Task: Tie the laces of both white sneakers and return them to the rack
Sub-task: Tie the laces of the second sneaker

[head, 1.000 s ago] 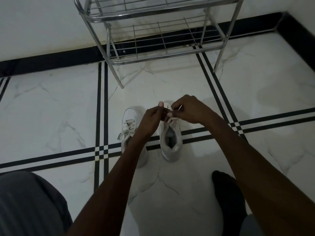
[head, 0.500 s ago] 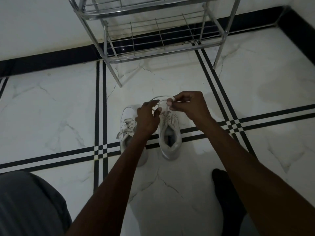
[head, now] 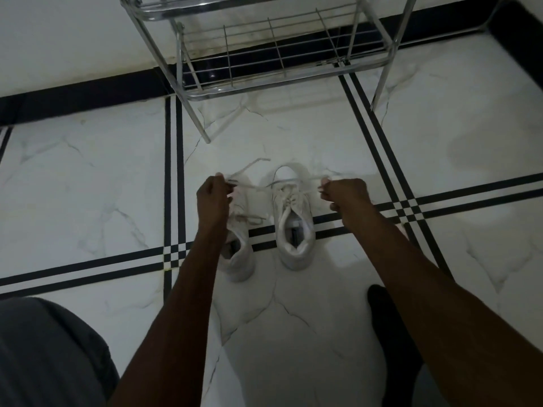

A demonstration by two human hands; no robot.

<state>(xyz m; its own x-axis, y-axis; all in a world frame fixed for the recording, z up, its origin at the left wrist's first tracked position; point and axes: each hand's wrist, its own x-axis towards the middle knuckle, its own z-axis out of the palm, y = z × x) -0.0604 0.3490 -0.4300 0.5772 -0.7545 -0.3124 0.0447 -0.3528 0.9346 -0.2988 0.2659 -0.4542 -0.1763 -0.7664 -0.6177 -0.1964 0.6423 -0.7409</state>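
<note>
on the floor, right sneaker (head: pixel 293 227): toe toward the rack (head: pixel 282 54)
lace (head: pixel 258 187): stretched crosswise, an end pinched in each grip
left hand (head: pixel 212 198): over left sneaker (head: pixel 239 251)
right hand (head: pixel 345 193): nearer the knot, i'd judge

The floor (head: pixel 88 186) is bare to the left of the two shoes and to the right of them. Between the shoes (head: pixel 293 224) and the rack (head: pixel 264 54) there is open floor too. A lace (head: pixel 296 180) is pulled tight across that gap. The rack's thin legs (head: pixel 202 124) stand in the way behind. A dark foot (head: pixel 390 333) blocks the near right side.
</note>
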